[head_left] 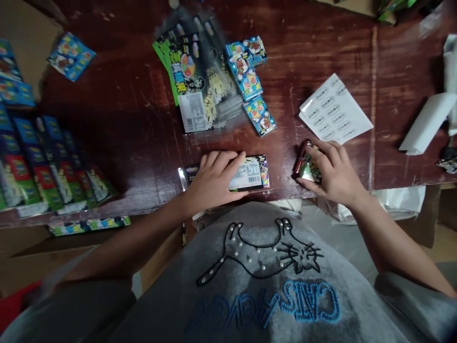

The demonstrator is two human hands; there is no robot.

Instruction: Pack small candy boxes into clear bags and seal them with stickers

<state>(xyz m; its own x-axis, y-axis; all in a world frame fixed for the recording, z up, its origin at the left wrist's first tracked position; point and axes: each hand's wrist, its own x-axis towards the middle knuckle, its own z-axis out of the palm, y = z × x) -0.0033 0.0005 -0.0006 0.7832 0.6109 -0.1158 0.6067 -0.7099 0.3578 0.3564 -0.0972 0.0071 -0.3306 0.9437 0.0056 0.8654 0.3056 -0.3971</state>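
Note:
My left hand [214, 178] lies flat, fingers stretched, on a dark printed packet [255, 172] with a white barcode label at the table's near edge. My right hand [330, 171] curls its fingers over a small red and green shiny packet [306, 166] resting on the table just to the right. A white sheet of oval stickers [333, 110] lies just beyond my right hand.
A stack of clear-wrapped dark and green packs [194, 81] sits farther back, with small blue boxes [250, 78] beside it. Rows of filled packs [46, 166] line the left edge. White folded paper [426, 124] lies at the right. The brown wooden table [124, 124] is scratched.

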